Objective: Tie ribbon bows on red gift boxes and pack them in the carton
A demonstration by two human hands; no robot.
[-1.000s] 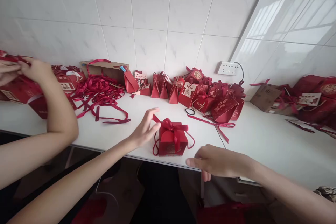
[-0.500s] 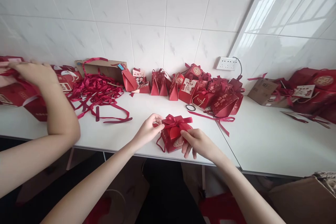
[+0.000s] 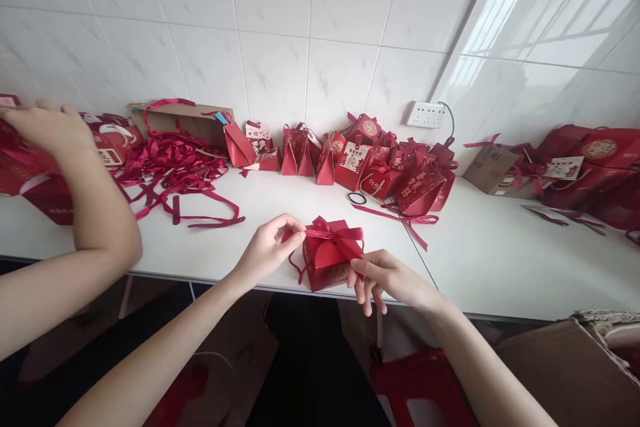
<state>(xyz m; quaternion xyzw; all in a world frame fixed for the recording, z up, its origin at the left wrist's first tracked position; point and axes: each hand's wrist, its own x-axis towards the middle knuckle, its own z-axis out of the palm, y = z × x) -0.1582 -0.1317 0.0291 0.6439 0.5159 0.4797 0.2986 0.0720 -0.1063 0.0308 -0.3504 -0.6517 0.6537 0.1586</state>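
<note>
A small red gift box stands on the white table near its front edge, with a rope handle hanging at its left side. Across its top lies a red ribbon tied in a bow. My left hand pinches the ribbon's left part between thumb and fingertips. At the box's front right, my right hand grips a ribbon tail between thumb and forefinger, its other fingers hanging loose. Both hands keep the ribbon stretched outward.
A co-worker's arm reaches over red boxes at the left. Loose ribbons spill from a cardboard box. Several finished-looking red boxes line the wall. A black ring, scissors and a power strip are further right.
My hands have moved apart, drawing the ribbon outward to the left and lower right. The view has shifted slightly. The co-worker's hand remains over the boxes at left.
</note>
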